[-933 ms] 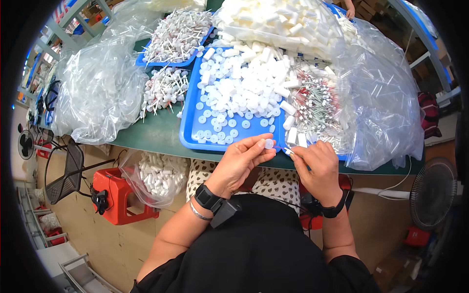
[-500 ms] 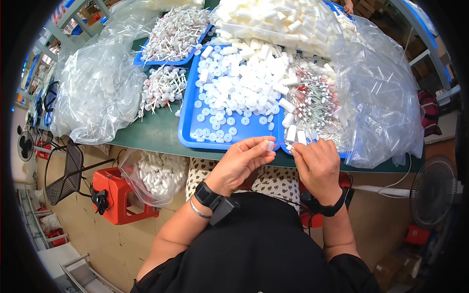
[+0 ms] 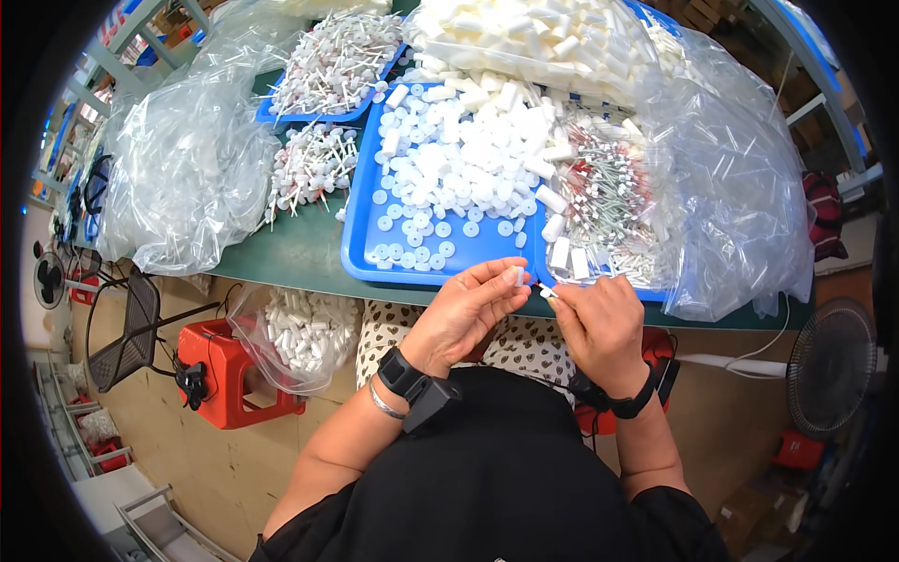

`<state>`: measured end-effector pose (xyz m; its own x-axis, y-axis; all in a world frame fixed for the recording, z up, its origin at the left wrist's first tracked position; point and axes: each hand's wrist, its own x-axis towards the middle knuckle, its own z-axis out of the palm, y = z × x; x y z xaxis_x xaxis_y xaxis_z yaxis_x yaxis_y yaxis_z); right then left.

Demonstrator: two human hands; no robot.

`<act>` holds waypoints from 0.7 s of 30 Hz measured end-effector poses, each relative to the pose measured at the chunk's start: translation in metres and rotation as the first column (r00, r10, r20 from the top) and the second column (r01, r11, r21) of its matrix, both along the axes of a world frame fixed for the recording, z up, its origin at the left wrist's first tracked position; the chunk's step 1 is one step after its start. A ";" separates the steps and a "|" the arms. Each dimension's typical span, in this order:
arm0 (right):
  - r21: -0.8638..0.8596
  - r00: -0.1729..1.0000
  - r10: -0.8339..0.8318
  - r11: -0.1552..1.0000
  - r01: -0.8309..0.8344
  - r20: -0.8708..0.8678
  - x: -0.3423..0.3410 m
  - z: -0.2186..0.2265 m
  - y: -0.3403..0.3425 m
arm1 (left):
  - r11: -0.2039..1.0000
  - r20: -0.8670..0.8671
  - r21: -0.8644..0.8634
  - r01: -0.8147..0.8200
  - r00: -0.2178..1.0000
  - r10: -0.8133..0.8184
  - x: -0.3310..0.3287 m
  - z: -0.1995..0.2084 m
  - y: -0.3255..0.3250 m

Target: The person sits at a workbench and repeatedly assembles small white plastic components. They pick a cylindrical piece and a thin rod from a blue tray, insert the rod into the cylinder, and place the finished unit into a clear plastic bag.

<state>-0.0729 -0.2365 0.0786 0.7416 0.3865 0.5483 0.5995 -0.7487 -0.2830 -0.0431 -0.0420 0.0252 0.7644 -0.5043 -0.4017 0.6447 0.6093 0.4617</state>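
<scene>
Just over the front rim of a blue tray (image 3: 360, 251), my left hand (image 3: 459, 314) pinches a small translucent white disc (image 3: 520, 275) between thumb and fingertips. Close beside it, my right hand (image 3: 601, 328) is closed on a small white-tipped piece (image 3: 548, 292), most of it hidden by the fingers. The tips of both hands are a short gap apart. Loose translucent discs (image 3: 421, 227) with centre holes spread over the tray, with white cylinders (image 3: 551, 199) piled behind and to the right. Thin white sticks with red parts (image 3: 609, 192) lie heaped right of the discs.
Assembled pieces fill a second blue tray (image 3: 337, 66) and a loose pile (image 3: 314, 170) at left. Clear plastic bags (image 3: 183, 173) flank both sides. A large bag of white cylinders (image 3: 538, 42) lies behind. Below left are a red stool (image 3: 211, 361) and another bag (image 3: 309, 337).
My right hand has shifted slightly down and left, and the white-tipped piece in it now sits lower and tilts differently. My left hand stays nearly in place with the disc.
</scene>
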 end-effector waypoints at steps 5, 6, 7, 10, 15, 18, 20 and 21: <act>0.246 0.949 -0.043 0.961 0.125 -0.313 -0.003 -0.001 0.000 | 0.991 0.120 0.129 -0.015 0.993 0.000 -0.001 0.005 0.001; 0.304 0.920 -0.026 0.940 0.156 -0.390 -0.003 -0.002 0.000 | 0.990 0.138 0.142 -0.013 0.990 -0.006 -0.001 0.006 0.000; 0.399 0.851 -0.005 0.882 0.252 -0.525 -0.004 0.000 0.001 | 0.988 0.156 0.155 -0.011 0.988 -0.013 -0.001 0.006 0.000; 0.513 0.672 0.081 0.715 0.475 -0.736 -0.005 0.004 0.006 | 0.983 0.181 0.183 0.015 0.982 -0.048 -0.002 0.009 0.001; 0.185 0.940 -0.079 0.972 0.147 -0.331 -0.001 0.003 -0.001 | 0.995 0.104 0.077 0.056 0.993 -0.063 -0.001 0.007 0.006; 0.138 0.981 -0.013 0.990 0.040 -0.193 0.000 0.001 0.002 | 0.995 0.102 0.075 0.066 0.992 -0.074 -0.002 0.005 0.003; 0.146 0.986 -0.010 0.989 0.035 -0.167 0.001 -0.003 0.003 | 0.995 0.115 0.060 0.073 0.990 -0.080 -0.004 0.005 -0.001; 0.150 0.988 -0.010 0.988 0.033 -0.154 0.001 -0.007 0.004 | 0.996 0.094 0.044 0.072 0.993 -0.076 -0.005 0.004 -0.003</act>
<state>-0.0720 -0.2325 0.0721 0.8283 0.2907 0.4790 0.5248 -0.7021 -0.4813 -0.0485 -0.0448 0.0294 0.7615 -0.5457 -0.3498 0.6390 0.5414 0.5465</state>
